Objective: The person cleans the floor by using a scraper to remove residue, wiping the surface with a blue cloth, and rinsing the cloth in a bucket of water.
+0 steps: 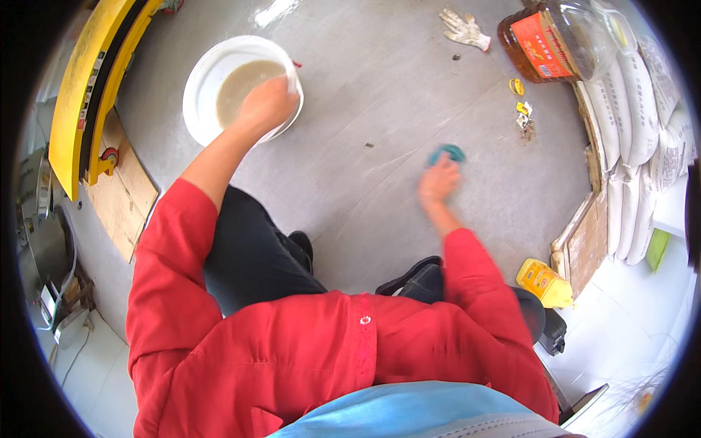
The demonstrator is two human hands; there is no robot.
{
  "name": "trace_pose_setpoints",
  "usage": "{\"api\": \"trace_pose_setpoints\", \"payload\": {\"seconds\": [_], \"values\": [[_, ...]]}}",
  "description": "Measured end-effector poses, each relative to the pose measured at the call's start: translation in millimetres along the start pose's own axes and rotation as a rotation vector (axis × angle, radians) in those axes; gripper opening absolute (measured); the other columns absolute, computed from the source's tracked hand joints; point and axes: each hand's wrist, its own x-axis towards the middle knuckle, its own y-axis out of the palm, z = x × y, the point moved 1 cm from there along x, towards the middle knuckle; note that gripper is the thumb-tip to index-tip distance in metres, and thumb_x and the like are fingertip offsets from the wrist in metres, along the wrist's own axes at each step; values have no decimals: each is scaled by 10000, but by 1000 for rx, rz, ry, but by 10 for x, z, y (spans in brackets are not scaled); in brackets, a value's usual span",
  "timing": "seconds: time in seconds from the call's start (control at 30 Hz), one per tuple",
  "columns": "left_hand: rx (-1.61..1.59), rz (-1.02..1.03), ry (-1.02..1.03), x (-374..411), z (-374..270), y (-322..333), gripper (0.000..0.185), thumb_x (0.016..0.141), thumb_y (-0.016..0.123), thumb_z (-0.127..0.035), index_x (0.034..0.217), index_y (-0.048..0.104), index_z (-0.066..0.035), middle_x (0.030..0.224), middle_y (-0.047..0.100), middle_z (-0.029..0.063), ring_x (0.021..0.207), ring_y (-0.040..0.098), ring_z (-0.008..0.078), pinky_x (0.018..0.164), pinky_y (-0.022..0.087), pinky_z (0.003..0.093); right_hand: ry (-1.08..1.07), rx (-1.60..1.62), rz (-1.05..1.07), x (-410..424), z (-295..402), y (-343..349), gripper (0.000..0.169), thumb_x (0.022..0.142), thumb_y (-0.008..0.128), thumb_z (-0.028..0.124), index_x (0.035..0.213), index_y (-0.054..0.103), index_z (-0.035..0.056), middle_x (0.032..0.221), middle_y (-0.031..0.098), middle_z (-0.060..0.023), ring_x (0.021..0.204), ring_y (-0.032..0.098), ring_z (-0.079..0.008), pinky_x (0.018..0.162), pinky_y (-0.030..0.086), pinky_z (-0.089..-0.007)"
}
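Observation:
My left hand (269,103) grips the near right rim of a white plastic bucket (197,104). Cloudy grey-brown water (233,90) fills its lower part. Out to the right, my right hand (439,183) holds a teal cloth or scrubbing pad (450,153) against the grey floor (350,197). That hand is blurred, and its fingers partly cover the teal thing, so its exact kind is unclear.
A yellow pallet jack (87,93) or similar cart stands left over a wooden board (126,180). At right are stacked white sacks (616,109), a large oil bottle (539,44) and a yellow jug (545,283). A work glove (464,28) and litter (524,117) lie on the floor.

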Motion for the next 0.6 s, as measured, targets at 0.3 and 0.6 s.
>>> {"api": "trace_pose_setpoints", "payload": {"seconds": [0.3, 0.6], "values": [[-123, -194, -80, 493, -14, 136, 395, 945, 488, -317, 1044, 595, 50, 990, 669, 261, 949, 640, 438, 834, 506, 512, -738, 498, 38, -683, 1414, -496, 531, 766, 640, 54, 1279, 532, 133, 1224, 525, -133, 1121, 500, -361, 918, 430, -471], [-271, -261, -91, 665, -139, 163, 275, 871, 542, -176, 1010, 619, 48, 997, 670, 199, 928, 678, 336, 772, 540, 411, -276, 320, 317, -701, 1588, -362, 586, 850, 681, 249, 1352, 466, 35, 1305, 499, -215, 1202, 499, -383, 996, 415, -473]]}}
